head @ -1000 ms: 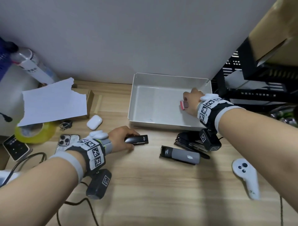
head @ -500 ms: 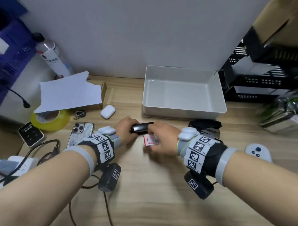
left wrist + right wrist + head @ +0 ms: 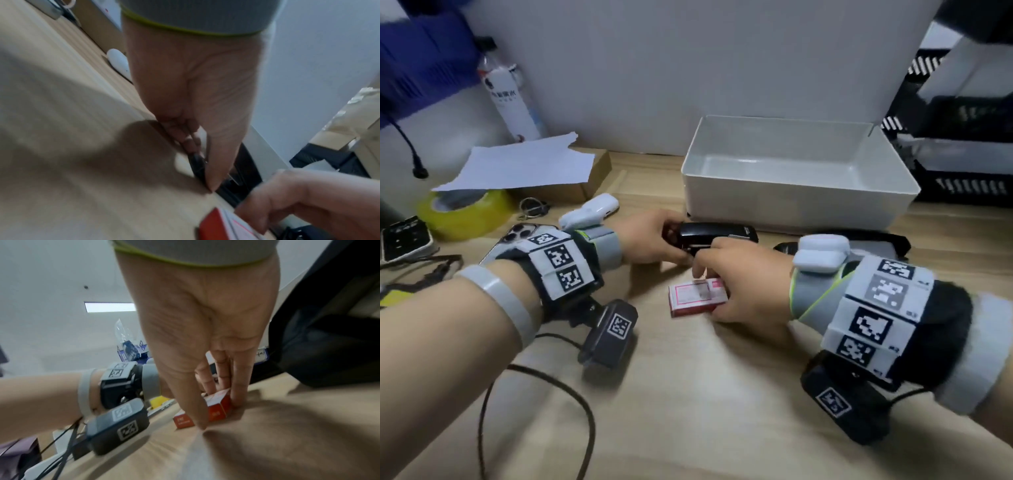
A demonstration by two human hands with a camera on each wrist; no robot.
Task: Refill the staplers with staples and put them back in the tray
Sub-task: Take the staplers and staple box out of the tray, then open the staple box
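A black stapler [image 3: 717, 234] lies on the wooden table just in front of the white tray [image 3: 791, 202], which holds nothing. My left hand [image 3: 671, 240] grips the stapler's left end, and its fingers pinch the stapler [image 3: 197, 162] in the left wrist view. A small red-and-white staple box [image 3: 697, 296] rests on the table below the stapler. My right hand [image 3: 714, 291] pinches that staple box [image 3: 218, 408] between thumb and fingers. Two more staplers [image 3: 876, 241] lie behind my right wrist, partly hidden.
On the left lie a phone [image 3: 517, 233], a yellow tape roll [image 3: 465, 214], a white earbud case [image 3: 599, 207], paper [image 3: 524, 166] on a cardboard box and a spray bottle [image 3: 512, 102]. A cable [image 3: 534, 383] loops at the front left. A black crate [image 3: 962, 164] stands right of the tray.
My right hand brought the staple box out of the tray and set it on the table beside the stapler. My left hand kept hold of the stapler.
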